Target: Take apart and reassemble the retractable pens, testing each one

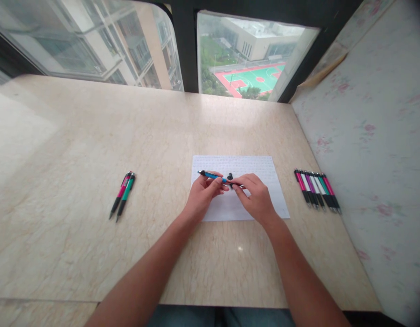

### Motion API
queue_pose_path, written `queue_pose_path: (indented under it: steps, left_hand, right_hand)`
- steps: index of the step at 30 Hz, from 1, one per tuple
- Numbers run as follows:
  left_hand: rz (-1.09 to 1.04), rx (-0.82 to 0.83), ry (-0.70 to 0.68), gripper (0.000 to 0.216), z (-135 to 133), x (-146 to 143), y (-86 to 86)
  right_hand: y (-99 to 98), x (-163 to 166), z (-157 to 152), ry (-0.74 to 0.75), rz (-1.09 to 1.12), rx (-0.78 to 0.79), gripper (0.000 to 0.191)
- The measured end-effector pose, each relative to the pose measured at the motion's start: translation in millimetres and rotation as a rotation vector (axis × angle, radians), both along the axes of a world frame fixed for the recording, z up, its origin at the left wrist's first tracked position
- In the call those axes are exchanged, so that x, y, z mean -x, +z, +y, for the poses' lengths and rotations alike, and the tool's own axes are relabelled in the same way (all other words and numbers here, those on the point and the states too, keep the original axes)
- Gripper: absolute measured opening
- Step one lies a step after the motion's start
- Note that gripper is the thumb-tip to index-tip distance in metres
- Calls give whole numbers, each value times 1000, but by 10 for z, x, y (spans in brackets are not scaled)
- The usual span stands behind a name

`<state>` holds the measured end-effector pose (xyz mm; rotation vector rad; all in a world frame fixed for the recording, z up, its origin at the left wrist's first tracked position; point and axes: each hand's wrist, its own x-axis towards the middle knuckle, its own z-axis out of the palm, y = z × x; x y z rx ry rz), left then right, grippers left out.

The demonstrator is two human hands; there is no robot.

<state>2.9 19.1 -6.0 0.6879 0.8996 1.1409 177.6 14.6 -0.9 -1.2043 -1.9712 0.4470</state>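
My left hand (202, 195) pinches the barrel of a blue pen (210, 175) above a white sheet of paper (239, 168) with faint writing. My right hand (256, 197) grips the other end of the same pen, fingers closed on a thin dark part at its tip. A small black pen piece (230, 175) shows between the two hands. Both hands hover over the lower half of the sheet.
Two pens, one pink and one green (123, 194), lie left of the sheet. A row of several pens (317, 188) lies to the right near the table's edge. The beige marble table (77, 181) ends at a window behind; a floral wall stands right.
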Motion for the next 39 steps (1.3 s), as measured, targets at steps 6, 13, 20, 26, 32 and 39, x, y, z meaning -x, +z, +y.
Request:
queue_pose_path:
  steps: [6, 13, 20, 26, 32, 39]
  left_hand:
    - [31, 12, 41, 31, 45, 43, 11]
    - [-14, 79, 232, 31, 93, 70, -2]
    - [-21, 96, 219, 31, 74, 50, -2]
    - [-9, 82, 201, 30, 76, 44, 0]
    - [80, -40, 89, 26, 19, 29, 40]
    - [339, -246, 38, 19, -54, -8, 79]
  right_hand:
    - [-47, -67, 26, -86, -84, -11, 13]
    - [-93, -173, 46, -240, -117, 190, 18]
    - [-167, -140, 37, -351, -198, 324, 20]
    - [-134, -121, 40, -348, -127, 330, 23]
    - [15, 45, -39, -429, 379, 472, 28]
    - [34, 359, -179, -94, 1113, 969, 28]
